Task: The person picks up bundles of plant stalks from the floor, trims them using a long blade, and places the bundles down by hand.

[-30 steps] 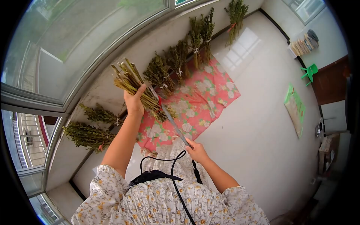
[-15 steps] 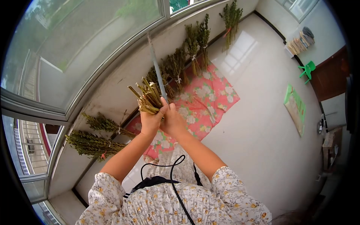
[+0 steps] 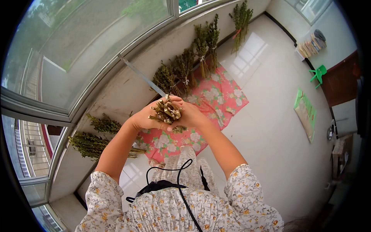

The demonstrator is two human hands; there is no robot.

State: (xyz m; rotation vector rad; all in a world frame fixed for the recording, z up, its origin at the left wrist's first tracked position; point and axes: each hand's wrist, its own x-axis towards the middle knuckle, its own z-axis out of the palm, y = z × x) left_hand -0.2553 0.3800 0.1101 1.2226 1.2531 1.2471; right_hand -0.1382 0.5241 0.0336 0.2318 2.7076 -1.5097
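Observation:
A bundle of dry plant stems stands with its cut ends facing up at me, and a few leaves show below it. My left hand is closed around it from the left, thumb at the front. On the other side my right hand wraps the same bundle, with its fingertips partly hidden. A flat grey strip runs taut from the window ledge down to the far side of the bundle. Which fingers touch its near end is hidden.
Several tied leafy bundles lean along the wall below the window, with two more at the left. A pink flowered cloth covers part of the floor. A green chair and a green-edged packet are at the right.
The stems have tipped so their cut ends point toward me. My hands have moved slightly apart around them, and the strip now slants further left.

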